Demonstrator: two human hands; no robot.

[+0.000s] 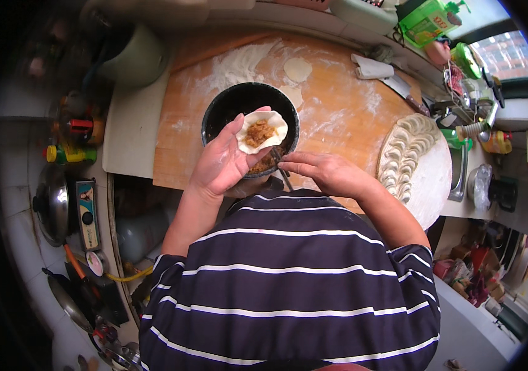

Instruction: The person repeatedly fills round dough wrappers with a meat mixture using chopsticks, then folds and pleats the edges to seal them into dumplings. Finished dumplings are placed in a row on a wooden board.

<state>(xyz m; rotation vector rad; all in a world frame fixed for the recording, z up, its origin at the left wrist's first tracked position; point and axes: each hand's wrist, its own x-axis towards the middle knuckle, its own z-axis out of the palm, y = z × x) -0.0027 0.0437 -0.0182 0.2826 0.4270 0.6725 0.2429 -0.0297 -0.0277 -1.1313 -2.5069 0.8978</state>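
My left hand holds up a round dumpling wrapper with a mound of brownish filling on it. Both are above a dark, speckled pot. More filling shows inside the pot, partly hidden by the hand. At the pot's near right rim, my right hand has its fingers stretched out beside a dark utensil handle. The thumb is hidden, so whether the fingers grip this handle is unclear. Two flat wrappers lie on the floured wooden board behind the pot.
On the right, a round floured tray carries several rows of folded dumplings. A cleaver and a folded white cloth lie at the board's far right. A pale green bucket stands left, with a lidded pan nearer.
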